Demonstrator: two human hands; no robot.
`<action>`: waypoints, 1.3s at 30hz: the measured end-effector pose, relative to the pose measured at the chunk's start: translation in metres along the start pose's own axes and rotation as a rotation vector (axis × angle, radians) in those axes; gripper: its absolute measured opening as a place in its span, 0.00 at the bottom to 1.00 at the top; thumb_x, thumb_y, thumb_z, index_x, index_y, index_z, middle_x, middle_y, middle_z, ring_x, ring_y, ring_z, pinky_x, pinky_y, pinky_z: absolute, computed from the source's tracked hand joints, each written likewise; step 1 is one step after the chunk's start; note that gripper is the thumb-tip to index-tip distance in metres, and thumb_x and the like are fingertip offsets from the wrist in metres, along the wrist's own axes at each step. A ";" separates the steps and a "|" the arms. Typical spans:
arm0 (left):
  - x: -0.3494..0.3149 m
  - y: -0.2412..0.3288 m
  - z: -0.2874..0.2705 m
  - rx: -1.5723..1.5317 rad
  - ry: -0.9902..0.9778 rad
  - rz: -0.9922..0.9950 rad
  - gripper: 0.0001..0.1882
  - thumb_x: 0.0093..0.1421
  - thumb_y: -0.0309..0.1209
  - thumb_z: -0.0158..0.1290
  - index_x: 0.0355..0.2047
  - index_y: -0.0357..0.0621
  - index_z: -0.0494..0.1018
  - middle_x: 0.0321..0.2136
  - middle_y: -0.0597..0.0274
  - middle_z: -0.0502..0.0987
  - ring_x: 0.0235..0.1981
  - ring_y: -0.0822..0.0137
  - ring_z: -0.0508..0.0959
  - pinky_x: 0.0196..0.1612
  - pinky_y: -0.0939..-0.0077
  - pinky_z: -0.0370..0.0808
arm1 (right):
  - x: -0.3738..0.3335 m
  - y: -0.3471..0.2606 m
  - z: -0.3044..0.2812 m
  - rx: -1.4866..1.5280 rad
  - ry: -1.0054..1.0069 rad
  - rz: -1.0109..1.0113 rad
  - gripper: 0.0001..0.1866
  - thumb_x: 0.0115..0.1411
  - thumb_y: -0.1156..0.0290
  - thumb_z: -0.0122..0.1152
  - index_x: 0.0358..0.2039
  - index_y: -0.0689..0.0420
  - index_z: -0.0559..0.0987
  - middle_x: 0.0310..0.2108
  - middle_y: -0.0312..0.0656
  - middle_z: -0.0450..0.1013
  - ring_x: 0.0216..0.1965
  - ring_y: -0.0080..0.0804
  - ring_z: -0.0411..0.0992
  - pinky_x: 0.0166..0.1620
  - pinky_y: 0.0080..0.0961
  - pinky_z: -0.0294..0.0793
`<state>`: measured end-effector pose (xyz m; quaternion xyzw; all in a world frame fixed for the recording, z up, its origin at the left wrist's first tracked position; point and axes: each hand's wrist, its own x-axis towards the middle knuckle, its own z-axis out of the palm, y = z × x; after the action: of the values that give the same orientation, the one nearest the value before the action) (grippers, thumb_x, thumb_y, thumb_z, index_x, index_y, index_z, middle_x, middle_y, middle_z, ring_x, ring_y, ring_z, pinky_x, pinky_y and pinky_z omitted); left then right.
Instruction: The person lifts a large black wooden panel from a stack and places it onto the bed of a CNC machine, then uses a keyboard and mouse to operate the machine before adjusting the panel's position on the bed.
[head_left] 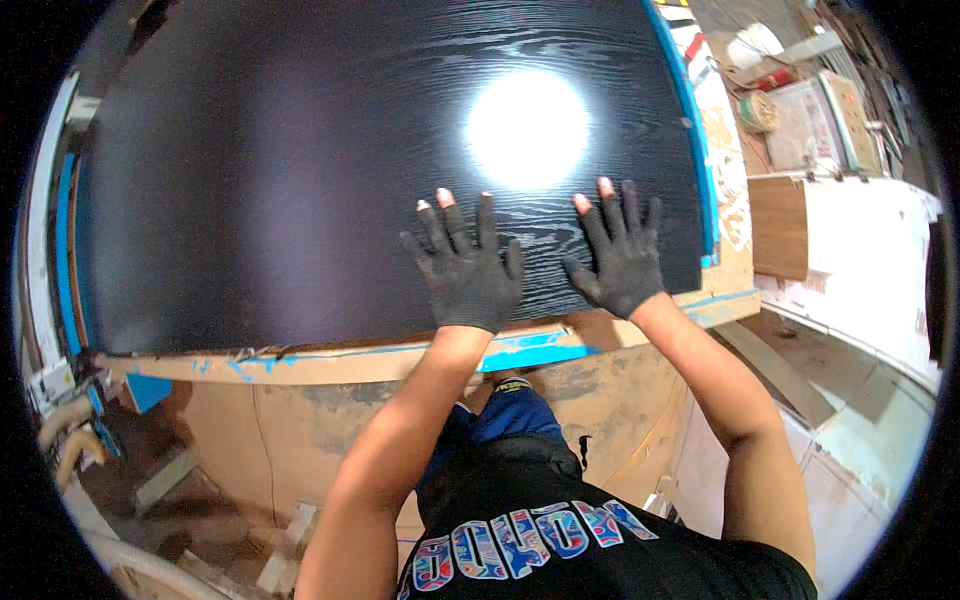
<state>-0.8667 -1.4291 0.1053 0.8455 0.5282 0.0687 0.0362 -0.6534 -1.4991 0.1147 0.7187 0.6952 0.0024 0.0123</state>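
Hands [468, 278] [625, 262] | side by side, apart | fingers spread | palms down on black wood-grained panel [300, 200]

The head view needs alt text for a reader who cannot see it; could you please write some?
The person's left hand and right hand, both dark-gloved, lie palm down with fingers spread on a large black wood-grained panel, near a bright round glare.

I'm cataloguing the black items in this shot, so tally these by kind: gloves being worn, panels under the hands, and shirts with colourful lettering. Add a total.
Black gloves, left glove and right glove: 2
Black wood-grain panel: 1
Black shirt with colourful lettering: 1
Total: 4
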 end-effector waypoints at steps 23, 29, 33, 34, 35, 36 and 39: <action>-0.068 -0.302 -0.031 0.214 -0.180 -0.482 0.40 0.66 0.56 0.38 0.72 0.52 0.43 0.72 0.52 0.40 0.72 0.46 0.42 0.70 0.48 0.43 | -0.018 0.028 0.017 -0.034 -0.016 0.497 0.41 0.64 0.38 0.41 0.71 0.46 0.52 0.71 0.60 0.43 0.71 0.64 0.39 0.69 0.57 0.33; -0.073 -0.295 -0.012 0.346 0.072 -0.653 0.34 0.68 0.53 0.36 0.69 0.51 0.53 0.69 0.48 0.52 0.69 0.43 0.51 0.68 0.47 0.48 | 0.024 0.012 0.013 0.040 0.118 0.329 0.36 0.65 0.46 0.43 0.69 0.49 0.57 0.69 0.60 0.48 0.71 0.57 0.44 0.70 0.52 0.39; -0.071 -0.276 -0.019 0.337 0.109 -0.636 0.33 0.68 0.50 0.38 0.69 0.48 0.54 0.69 0.47 0.53 0.69 0.42 0.52 0.69 0.48 0.48 | 0.038 0.033 0.013 0.066 0.251 0.263 0.31 0.63 0.53 0.48 0.64 0.51 0.65 0.66 0.58 0.56 0.67 0.54 0.53 0.68 0.49 0.48; -0.068 -0.270 -0.023 0.305 0.110 -0.596 0.33 0.68 0.49 0.39 0.68 0.48 0.54 0.69 0.47 0.52 0.69 0.42 0.52 0.69 0.49 0.48 | 0.041 0.040 0.013 0.081 0.295 0.262 0.30 0.62 0.54 0.50 0.63 0.51 0.67 0.65 0.57 0.58 0.66 0.54 0.55 0.68 0.49 0.49; -0.065 -0.269 -0.027 0.273 0.114 -0.553 0.32 0.68 0.48 0.40 0.68 0.47 0.55 0.69 0.47 0.52 0.69 0.43 0.52 0.69 0.50 0.49 | 0.047 0.044 0.012 0.133 0.350 0.272 0.28 0.61 0.56 0.51 0.61 0.52 0.69 0.65 0.55 0.60 0.66 0.53 0.57 0.67 0.49 0.50; -0.064 -0.272 -0.023 0.270 0.127 -0.556 0.32 0.68 0.48 0.40 0.68 0.47 0.55 0.69 0.47 0.52 0.69 0.43 0.52 0.69 0.50 0.49 | 0.054 0.048 0.013 0.130 0.363 0.269 0.28 0.61 0.56 0.51 0.61 0.52 0.69 0.65 0.55 0.60 0.66 0.53 0.57 0.67 0.49 0.50; -0.071 -0.279 -0.013 0.324 0.166 -0.566 0.31 0.68 0.46 0.39 0.67 0.48 0.57 0.69 0.48 0.52 0.69 0.45 0.52 0.69 0.52 0.49 | 0.068 0.054 0.020 0.121 0.326 0.276 0.27 0.62 0.56 0.48 0.61 0.51 0.69 0.65 0.55 0.60 0.65 0.50 0.59 0.67 0.48 0.51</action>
<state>-1.1472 -1.3701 0.0754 0.6515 0.7473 0.0397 -0.1243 -0.5963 -1.4332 0.0945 0.7966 0.5819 0.0785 -0.1438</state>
